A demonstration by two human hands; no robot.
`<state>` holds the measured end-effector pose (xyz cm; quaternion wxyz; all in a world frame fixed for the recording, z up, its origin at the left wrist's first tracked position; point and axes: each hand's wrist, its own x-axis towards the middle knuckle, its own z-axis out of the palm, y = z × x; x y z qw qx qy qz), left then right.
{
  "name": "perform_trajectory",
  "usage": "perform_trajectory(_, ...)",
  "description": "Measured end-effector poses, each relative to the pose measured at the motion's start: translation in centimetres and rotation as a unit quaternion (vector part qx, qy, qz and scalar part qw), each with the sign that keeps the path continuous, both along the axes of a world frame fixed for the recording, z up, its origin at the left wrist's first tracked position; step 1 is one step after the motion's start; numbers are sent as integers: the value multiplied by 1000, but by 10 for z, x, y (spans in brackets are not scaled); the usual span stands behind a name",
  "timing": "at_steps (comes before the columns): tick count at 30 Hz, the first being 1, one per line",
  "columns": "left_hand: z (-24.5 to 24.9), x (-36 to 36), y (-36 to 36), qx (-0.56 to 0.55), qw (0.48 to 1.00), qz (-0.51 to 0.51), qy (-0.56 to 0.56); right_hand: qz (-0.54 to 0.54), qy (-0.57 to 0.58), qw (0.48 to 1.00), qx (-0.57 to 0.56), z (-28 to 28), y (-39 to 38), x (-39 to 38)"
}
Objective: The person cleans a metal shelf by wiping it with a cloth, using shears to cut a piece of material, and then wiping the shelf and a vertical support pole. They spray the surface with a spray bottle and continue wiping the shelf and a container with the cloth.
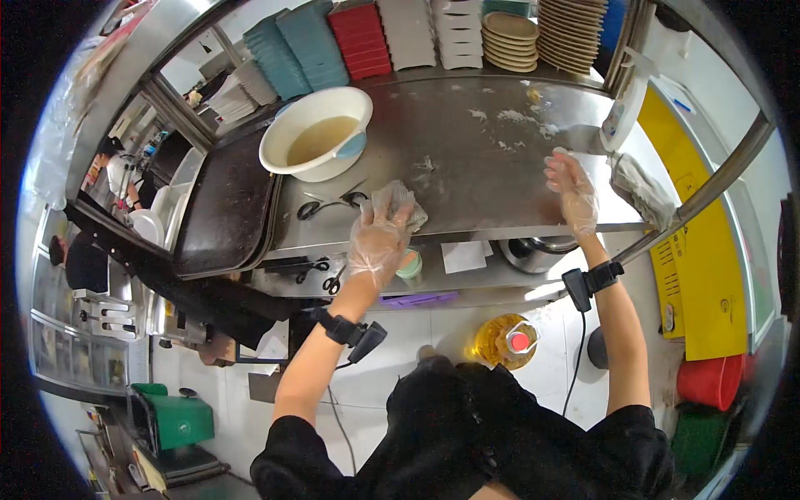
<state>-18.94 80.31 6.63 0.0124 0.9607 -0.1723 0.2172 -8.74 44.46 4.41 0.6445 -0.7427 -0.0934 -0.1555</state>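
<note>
Left hand (377,242) has the grip: its fingers are bent over a small grey cloth (406,202) and press it flat on the bench (467,142). The hand wears a thin see-through glove. The cloth sits near the front edge of the steel bench, a bit left of the middle, and part of it sticks out past the fingertips on the far side.

The right hand (573,193) holds nothing. It also wears a glove. Its fingers are open and spread, and it rests on the bench well to the right of the cloth.

The cloth looks soft, light and floppy. It may be damp, but I cannot tell. It will likely bunch up if pushed, so a flat palm on top, or a pinch at the middle, should hold it best. The glove could be a little slippery on it.

Just left of the cloth lie black scissors (329,204). Farther back on the left stands a big white bowl (317,133) with brown water in it. White crumbs (512,117) dot the far part of the bench. A spray bottle (625,108) stands at the right end, and another rag (642,192) hangs near it. Stacks of plates (510,42) sit on the shelf behind.
</note>
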Motion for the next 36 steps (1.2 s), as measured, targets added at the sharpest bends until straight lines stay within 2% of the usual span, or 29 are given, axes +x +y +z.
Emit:
perform_trajectory(1, -12, 7, -6, 22, 998, 44, 30, 3, 0, 1000, 1, -5, -8, 5)
perform_trajectory(2, -8, 12, -16, 45, 993, 87, 60, -26, -60, 997, -30, -11, -14, 12)
perform_trajectory(3, -3, 17, -25, 27, 988, 72, 132, -55, -119, 989, -61, -16, -22, 18)
perform_trajectory(4, -6, 25, -36, 39, 990, 46, 124, -106, -124, 977, -137, -17, -27, 24)
perform_trajectory(5, 6, 31, -50, 51, 992, 20, 115, -105, -125, 977, -136, -12, -25, 24)
perform_trajectory(6, 19, 34, -60, 62, 983, 16, 174, -126, -129, 966, -183, -8, -21, 23)
perform_trajectory(7, 19, 45, -58, 62, 983, 17, 174, -148, -132, 953, -230, -4, -18, 23)
perform_trajectory(9, 5, 79, -45, 113, 981, 4, 161, -132, -132, 952, -242, -6, -14, 26)
perform_trajectory(10, -18, 105, -31, 145, 984, 27, 95, -116, -132, 951, -254, -9, -13, 28)
perform_trajectory(12, 66, 74, -43, 186, 974, 68, 107, -124, -165, 943, -261, -17, -14, 34)
perform_trajectory(13, 12, 142, -18, 146, 977, 45, 147, -133, -166, 925, -315, -10, -11, 29)
perform_trajectory(14, 5, 153, -11, 148, 977, 44, 147, -142, -167, 903, -369, -6, -9, 24)
perform_trajectory(16, 0, 163, -6, -58, 986, -30, 156, -147, -183, 890, -390, -2, -7, 21)
perform_trajectory(17, 9, 153, -15, -58, 985, -30, 158, -149, -199, 877, -411, -2, -8, 18)
perform_trajectory(19, 23, 121, -29, 137, 951, 43, 275, -145, -191, 879, -413, -1, -7, 15)
perform_trajectory(21, 20, 79, -25, 215, 955, -101, 175, -142, -185, 880, -414, 1, -5, 14)
perform_trajectory(22, 17, 71, -29, 162, 957, -73, 228, -131, -181, 887, -405, 1, -4, 12)
perform_trajectory(23, 18, 73, -28, 162, 957, -74, 229, -118, -177, 893, -396, 1, -3, 10)
perform_trajectory(26, 31, 80, -26, 150, 967, -114, 171, -103, -188, 901, -377, 0, -1, 10)
perform_trajectory(28, 47, 100, -28, 125, 975, -70, 172, -106, -189, 900, -379, -3, -2, 11)
perform_trajectory(29, 37, 120, -23, -82, 973, -116, 182, -108, -188, 899, -380, -3, -3, 11)
perform_trajectory(30, 21, 143, -16, -286, 927, -157, 184, -109, -188, 899, -381, -3, -3, 10)
perform_trajectory(31, 20, 162, -10, 15, 990, -135, 43, -112, -173, 896, -393, -3, -3, 9)
perform_trajectory(32, 8, 187, -4, 15, 990, -136, 42, -116, -159, 893, -404, -1, -3, 8)
perform_trajectory(34, -6, 219, -1, 203, 962, -44, 175, -126, -173, 891, -401, -1, -3, 10)
perform_trajectory(35, -8, 216, 2, 204, 962, -44, 175, -133, -184, 889, -398, -2, -3, 10)
perform_trajectory(36, -11, 209, 5, 154, 964, -64, 207, -136, -185, 889, -395, -2, -3, 10)
